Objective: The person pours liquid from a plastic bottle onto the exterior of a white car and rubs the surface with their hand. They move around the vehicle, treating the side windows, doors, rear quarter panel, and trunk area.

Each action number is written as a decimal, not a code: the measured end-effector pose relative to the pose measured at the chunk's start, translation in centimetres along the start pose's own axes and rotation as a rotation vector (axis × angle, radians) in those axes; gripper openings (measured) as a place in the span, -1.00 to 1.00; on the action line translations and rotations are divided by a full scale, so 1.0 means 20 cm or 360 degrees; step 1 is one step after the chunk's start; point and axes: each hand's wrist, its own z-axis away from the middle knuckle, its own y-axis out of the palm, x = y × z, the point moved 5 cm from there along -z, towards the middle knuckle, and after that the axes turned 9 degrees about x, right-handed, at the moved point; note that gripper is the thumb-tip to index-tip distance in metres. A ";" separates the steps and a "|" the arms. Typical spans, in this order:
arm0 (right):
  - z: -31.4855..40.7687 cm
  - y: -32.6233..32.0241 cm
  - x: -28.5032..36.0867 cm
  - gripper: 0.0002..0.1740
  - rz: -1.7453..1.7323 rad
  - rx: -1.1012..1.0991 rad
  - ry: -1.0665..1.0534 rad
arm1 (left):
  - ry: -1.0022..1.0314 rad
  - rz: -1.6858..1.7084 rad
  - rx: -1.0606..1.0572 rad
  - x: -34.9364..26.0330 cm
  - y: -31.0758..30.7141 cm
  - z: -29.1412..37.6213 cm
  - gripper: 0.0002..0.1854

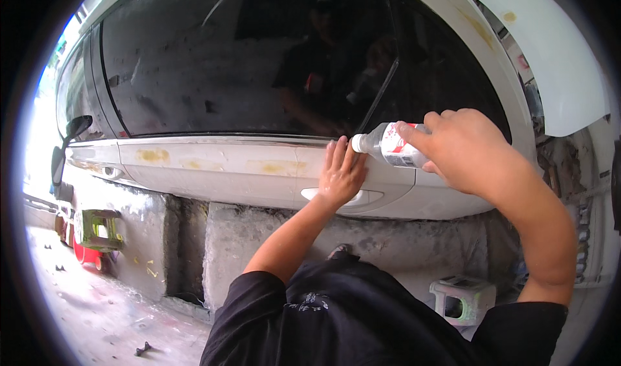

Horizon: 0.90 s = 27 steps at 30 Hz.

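My right hand [465, 148] grips a clear plastic bottle [373, 145] with a red and white label. The bottle lies nearly level, its white cap [359, 143] pointing left, right by the fingers of my left hand [342, 172]. That left hand looks wet and rests flat on the white car door [218, 181], above the door handle [361, 197]. Whatever may be under its palm is hidden. Left of it, yellowish-brown patches [276, 166] mark the door below the dark side window [218, 75]. Another such patch [153, 156] is on the panel further left.
A side mirror [73, 128] juts out at the far left. On the concrete floor, a green-stained stool [99, 228] stands near a red bucket [86, 252]. A pale stool [465, 293] is at my lower right. A recess [189, 249] runs through the floor. An open white panel [548, 51] rises at right.
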 end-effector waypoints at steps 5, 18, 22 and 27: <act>0.02 0.07 0.00 -0.28 0.0004 0.0001 -0.0014 | -0.0586 -0.0030 0.0354 0.37 -0.02 0.28 0.00; 0.07 0.20 -0.03 -0.32 -0.0071 -0.0080 -0.0048 | -0.0353 0.0439 -0.0068 0.07 -0.15 0.41 -0.46; 0.06 0.22 -0.03 -0.31 -0.0129 -0.0073 -0.0107 | -0.1381 0.1075 -0.0496 0.48 -0.37 0.69 -0.60; 0.01 0.24 0.08 -0.29 -0.0156 -0.0125 -0.0257 | -0.1968 0.1573 -0.0758 0.64 -0.61 1.24 -0.68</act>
